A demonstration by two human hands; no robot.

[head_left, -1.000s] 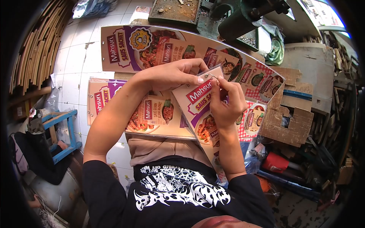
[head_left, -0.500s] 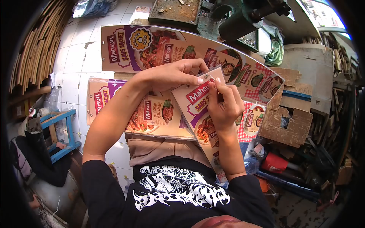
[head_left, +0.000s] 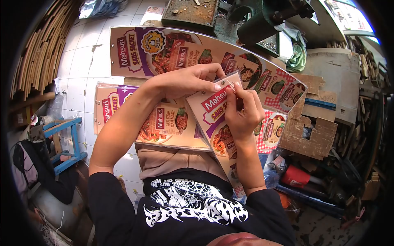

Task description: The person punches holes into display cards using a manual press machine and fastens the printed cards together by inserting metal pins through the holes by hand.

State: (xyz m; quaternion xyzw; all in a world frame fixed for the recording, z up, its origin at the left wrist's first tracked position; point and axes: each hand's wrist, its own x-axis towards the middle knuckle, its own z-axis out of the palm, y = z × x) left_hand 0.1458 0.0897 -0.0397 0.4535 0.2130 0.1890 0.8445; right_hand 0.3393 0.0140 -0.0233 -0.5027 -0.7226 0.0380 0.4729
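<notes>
A printed Mahsuri sign [head_left: 215, 117] in a clear plastic cover lies tilted across my lap, with metal eyelets at its upper end. My left hand [head_left: 197, 80] pinches that upper edge, thumb on the front and the other fingers bent behind. Close to the thumb, my right hand [head_left: 245, 108] is closed, its thumb and index finger pinching a thin white string [head_left: 231, 85] by the corner eyelet. Whether the string passes through the eyelet is too small to tell. Beneath the held sign are more signs of the same print [head_left: 172, 141].
Another long Mahsuri sign [head_left: 127, 69] lies beyond my hands, by a dark green machine [head_left: 260, 30] with a dirty metal tray [head_left: 191, 16]. Cut cardboard [head_left: 312, 135] is at right. Wooden strips [head_left: 41, 53] and a blue frame [head_left: 74, 141] stand at left.
My right fingertips have shifted slightly at the eyelet, and more of the white string shows. My left hand keeps its hold. At far left, a dark-sleeved person's arm has moved a little.
</notes>
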